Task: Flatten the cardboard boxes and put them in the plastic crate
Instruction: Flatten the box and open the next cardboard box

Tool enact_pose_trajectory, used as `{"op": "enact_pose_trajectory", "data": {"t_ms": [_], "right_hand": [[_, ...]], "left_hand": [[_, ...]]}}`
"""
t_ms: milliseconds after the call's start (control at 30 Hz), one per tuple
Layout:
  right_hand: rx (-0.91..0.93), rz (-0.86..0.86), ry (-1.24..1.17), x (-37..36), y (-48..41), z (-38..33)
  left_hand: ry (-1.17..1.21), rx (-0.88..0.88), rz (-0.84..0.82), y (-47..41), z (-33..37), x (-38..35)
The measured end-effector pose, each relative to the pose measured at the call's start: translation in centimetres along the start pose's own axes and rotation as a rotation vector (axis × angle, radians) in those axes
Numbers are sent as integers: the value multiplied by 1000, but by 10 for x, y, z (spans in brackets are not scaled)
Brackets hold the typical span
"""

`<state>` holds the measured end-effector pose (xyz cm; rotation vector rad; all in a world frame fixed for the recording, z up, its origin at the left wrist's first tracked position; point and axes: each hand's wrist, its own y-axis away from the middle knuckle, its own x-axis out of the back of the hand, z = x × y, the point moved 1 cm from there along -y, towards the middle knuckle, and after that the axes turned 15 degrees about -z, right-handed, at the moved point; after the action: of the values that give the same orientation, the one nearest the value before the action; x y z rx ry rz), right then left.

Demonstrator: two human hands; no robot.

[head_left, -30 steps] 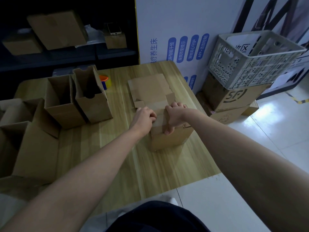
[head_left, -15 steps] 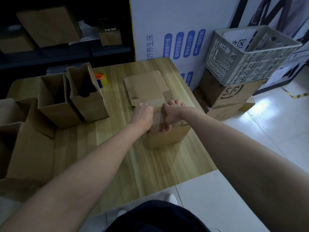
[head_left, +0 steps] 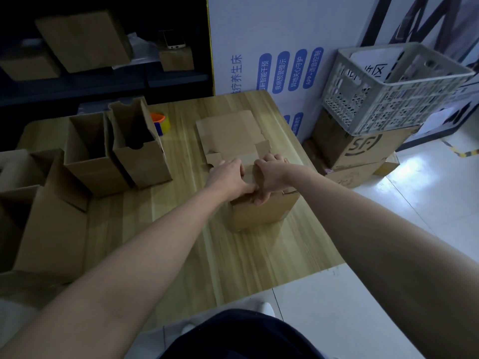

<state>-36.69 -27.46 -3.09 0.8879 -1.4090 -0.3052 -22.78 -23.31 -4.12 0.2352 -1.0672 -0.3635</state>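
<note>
A small brown cardboard box stands on the wooden table, its lid flap lying open and flat behind it. My left hand and my right hand both rest on the box's top edge, fingers curled over the flaps and gripping them. The thumbs meet at the middle. The grey plastic crate sits to the right, off the table, on top of stacked cartons.
Two upright open boxes stand at the table's left, with larger open cartons at the far left edge. A tape roll lies behind them. Stacked cartons under the crate sit on the white floor.
My hands stay on the small box's top; the thumbs have come closer together. The view has shifted only slightly.
</note>
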Motion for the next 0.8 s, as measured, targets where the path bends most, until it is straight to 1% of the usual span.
{"op": "enact_pose_trajectory", "data": {"t_ms": [167, 367, 467, 633, 800], "right_hand": [[12, 14, -36, -2, 2, 3], [34, 32, -71, -6, 4, 5], [33, 32, -68, -5, 3, 4], [22, 21, -78, -5, 2, 4], [25, 33, -77, -7, 3, 4]], "left_hand": [[-76, 33, 11, -7, 3, -3], [-27, -19, 52, -7, -2, -5], [9, -23, 31, -4, -4, -6], [-47, 13, 37, -5, 1, -6], [-67, -22, 36, -4, 1, -7]]}}
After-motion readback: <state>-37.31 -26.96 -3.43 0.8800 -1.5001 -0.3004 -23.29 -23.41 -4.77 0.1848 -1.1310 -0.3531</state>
